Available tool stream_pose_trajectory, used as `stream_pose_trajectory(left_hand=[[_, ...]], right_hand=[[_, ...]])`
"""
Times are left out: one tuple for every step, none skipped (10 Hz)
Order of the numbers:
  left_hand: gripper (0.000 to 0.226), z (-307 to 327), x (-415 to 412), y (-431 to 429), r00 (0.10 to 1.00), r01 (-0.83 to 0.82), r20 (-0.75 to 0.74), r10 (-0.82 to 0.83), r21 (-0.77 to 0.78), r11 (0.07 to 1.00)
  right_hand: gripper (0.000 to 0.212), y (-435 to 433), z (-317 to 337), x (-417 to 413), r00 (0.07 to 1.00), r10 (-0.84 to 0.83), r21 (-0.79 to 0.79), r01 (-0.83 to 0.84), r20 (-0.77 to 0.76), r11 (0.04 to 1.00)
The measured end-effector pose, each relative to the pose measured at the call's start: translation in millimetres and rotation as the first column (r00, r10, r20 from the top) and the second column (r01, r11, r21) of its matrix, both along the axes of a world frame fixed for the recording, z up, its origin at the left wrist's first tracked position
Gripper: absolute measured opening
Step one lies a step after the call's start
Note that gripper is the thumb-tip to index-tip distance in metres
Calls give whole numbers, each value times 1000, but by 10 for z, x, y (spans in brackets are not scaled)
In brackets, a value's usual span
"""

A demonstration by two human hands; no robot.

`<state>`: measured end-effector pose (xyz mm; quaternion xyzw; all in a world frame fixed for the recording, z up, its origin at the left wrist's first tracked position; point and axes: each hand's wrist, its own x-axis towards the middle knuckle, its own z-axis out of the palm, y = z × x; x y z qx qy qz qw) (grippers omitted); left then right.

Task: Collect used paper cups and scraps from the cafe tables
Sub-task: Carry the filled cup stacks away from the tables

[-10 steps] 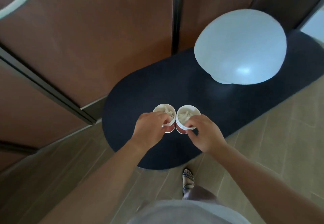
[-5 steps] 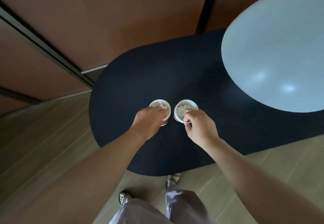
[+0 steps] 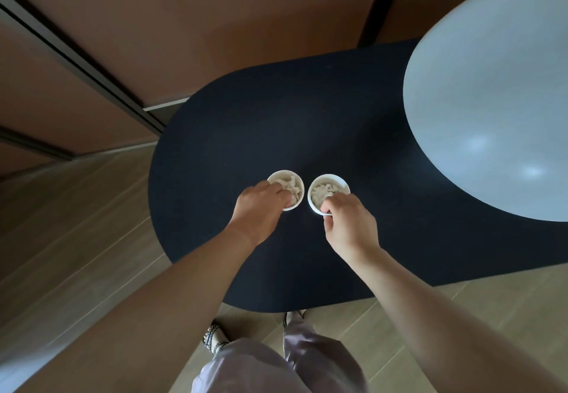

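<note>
Near the dark table's [image 3: 307, 109] six-o'clock edge, the left hand [image 3: 258, 211] pinches the left cup [image 3: 287, 188] and the right hand [image 3: 347, 223] the right cup [image 3: 328, 191] (both stuffed with paper scraps), so lift them level, rims unsqueezed.

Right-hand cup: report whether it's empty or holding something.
Holding something: the right-hand cup stands upright, with pale crumpled scraps visible inside its open rim.

Dim, warm light — glare spots on the pale round tabletop [image 3: 491, 100].
</note>
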<state>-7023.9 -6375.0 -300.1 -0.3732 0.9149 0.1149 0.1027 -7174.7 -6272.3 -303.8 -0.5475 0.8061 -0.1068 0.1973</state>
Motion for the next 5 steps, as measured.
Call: stream_pose_trajectory(left_hand=[[24, 43, -30, 0, 1000, -18, 3, 18, 35, 999], [32, 81, -17, 41, 999, -34, -16, 35, 41, 999], [33, 174, 7, 99, 994, -67, -79, 70, 40, 997], [32, 283, 47, 150, 993, -76, -95, 77, 14, 997], [31, 421, 90, 200, 989, -73, -127, 69, -27, 997]], right_hand=[[10, -16, -11, 4, 1000, 3, -7, -3, -11, 1000], [17, 10, -1, 13, 999, 30, 5, -30, -20, 1000], [20, 48, 82, 21, 999, 37, -21, -38, -30, 999], [19, 104, 208, 54, 999, 40, -94, -41, -13, 995], [16, 176, 387, 96, 999, 31, -194, -28, 10, 981]])
